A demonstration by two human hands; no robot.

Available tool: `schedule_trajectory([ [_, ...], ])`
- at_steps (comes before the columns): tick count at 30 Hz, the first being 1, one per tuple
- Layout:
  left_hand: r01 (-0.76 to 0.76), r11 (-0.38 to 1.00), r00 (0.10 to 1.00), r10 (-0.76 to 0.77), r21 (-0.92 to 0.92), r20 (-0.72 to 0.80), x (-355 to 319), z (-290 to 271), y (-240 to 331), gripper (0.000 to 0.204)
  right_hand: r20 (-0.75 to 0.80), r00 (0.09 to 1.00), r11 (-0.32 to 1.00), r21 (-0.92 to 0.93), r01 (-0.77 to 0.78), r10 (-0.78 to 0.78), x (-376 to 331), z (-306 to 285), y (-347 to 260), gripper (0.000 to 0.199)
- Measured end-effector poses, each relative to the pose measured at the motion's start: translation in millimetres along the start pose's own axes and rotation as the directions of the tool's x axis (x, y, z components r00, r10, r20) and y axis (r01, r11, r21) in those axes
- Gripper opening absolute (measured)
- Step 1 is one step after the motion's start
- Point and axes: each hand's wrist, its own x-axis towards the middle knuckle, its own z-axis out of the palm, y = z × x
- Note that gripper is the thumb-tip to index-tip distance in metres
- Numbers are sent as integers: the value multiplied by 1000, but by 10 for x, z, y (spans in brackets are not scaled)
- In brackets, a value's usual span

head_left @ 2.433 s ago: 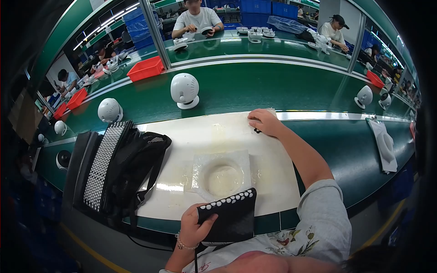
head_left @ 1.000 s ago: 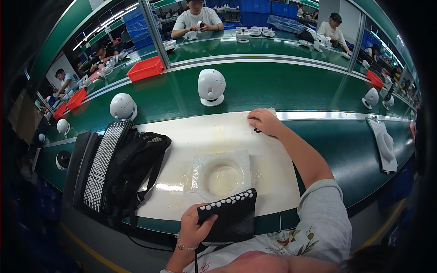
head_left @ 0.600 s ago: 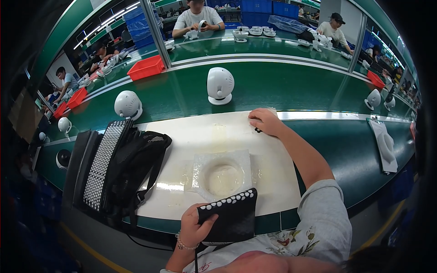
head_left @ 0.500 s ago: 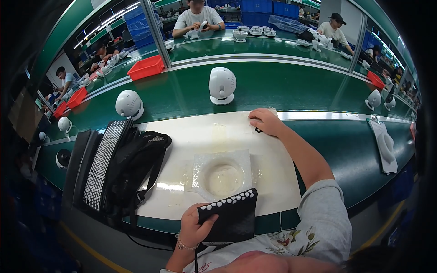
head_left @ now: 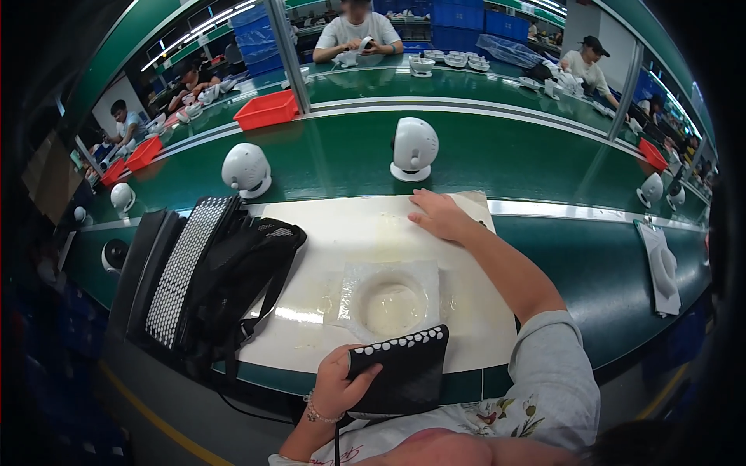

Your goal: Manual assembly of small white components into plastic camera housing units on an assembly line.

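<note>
The left hand (head_left: pixel 340 385) is gripping a black, white-dotted sheet (head_left: pixel 406 374); a flat white board (head_left: pixel 330 233) is lying beneath the right hand's (head_left: pixel 444 217) loose fingers.

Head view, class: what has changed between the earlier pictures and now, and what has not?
The white devices on the green belt moved right. The right hand moved left, away from the far right corner of the board, fingers now extended. The view shifted slightly. Unchanged: the left hand holds the black piece; the white block stays put.

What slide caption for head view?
Left hand grips a flat white-dotted black piece; right hand lies near the far edge of a flat cream board.
</note>
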Motion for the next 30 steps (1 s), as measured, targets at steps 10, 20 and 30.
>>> schedule_trajectory([
  [10, -4, 1000, 1000, 4, 8, -9, -8, 10, 16, 16, -270, 944, 966, -124, -228, 188, 601, 290, 216, 43],
  [20, -97, 995, 995, 97, 9, 7, 23, -16, -11, 17, -705, 709, 965, 203, 166, 26, -37, -667, -393, 18],
  [30, -163, 980, 987, 163, -112, -7, -120, -42, -104, 19, 12, 1000, 592, 806, -16, 11, -874, -536, -1400, 29],
])
